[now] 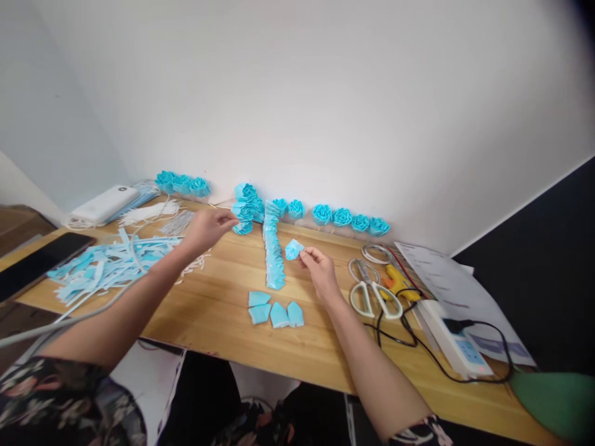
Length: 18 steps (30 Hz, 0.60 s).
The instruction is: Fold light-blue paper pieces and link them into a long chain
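Note:
My right hand (318,269) pinches a small light-blue petal piece (293,249) between thumb and fingers, just above the table. Further left, my left hand (211,228) is closed in a pinch beside a cluster of blue flowers (248,204); whatever its fingertips hold, if anything, is too small to make out. Between the hands runs a long row of overlapping blue petals (273,248). Nearer me lie several loose cut petals (279,314), with pointed or straight edges.
Blue flowers (342,216) line the wall. Scissors (372,291), a yellow glue gun (398,282) and a power strip (458,341) with black cable lie right. At left are blue strips (111,266), a phone (41,263), a white device (105,203) and a cable crossing my left arm.

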Each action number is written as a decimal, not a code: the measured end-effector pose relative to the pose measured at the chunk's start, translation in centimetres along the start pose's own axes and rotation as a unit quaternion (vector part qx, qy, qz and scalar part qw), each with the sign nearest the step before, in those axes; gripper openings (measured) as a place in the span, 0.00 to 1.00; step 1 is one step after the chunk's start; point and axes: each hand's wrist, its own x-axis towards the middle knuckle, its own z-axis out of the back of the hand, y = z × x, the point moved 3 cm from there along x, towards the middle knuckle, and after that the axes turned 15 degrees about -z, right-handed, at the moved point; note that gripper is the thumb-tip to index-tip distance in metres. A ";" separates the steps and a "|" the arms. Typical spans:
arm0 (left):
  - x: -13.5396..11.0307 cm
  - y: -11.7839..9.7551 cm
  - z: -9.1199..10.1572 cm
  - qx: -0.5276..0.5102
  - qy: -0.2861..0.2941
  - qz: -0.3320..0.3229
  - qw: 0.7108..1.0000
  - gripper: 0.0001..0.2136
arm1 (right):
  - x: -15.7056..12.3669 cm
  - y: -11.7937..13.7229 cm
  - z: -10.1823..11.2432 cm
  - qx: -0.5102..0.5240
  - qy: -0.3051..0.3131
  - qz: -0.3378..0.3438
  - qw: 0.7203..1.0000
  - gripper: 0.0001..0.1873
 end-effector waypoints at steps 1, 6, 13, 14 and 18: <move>-0.5 1.3 1.1 0.053 0.016 0.002 0.998 0.14 | 0.0 -0.1 0.0 0.000 0.002 -0.002 1.000 0.10; -3.4 6.5 3.7 0.174 0.164 -0.044 0.970 0.16 | 0.0 -0.1 -0.2 -0.011 0.002 0.003 1.000 0.11; -4.6 9.2 4.8 0.248 0.160 0.038 0.955 0.18 | -0.2 0.0 -0.3 -0.023 -0.001 0.001 1.000 0.12; -4.6 9.3 4.9 0.249 0.159 0.029 0.955 0.16 | -0.3 0.0 -0.3 -0.025 -0.001 0.002 1.000 0.13; -4.7 9.4 4.9 0.230 0.164 -0.011 0.959 0.13 | -0.4 0.2 -0.3 -0.020 -0.002 0.000 1.000 0.12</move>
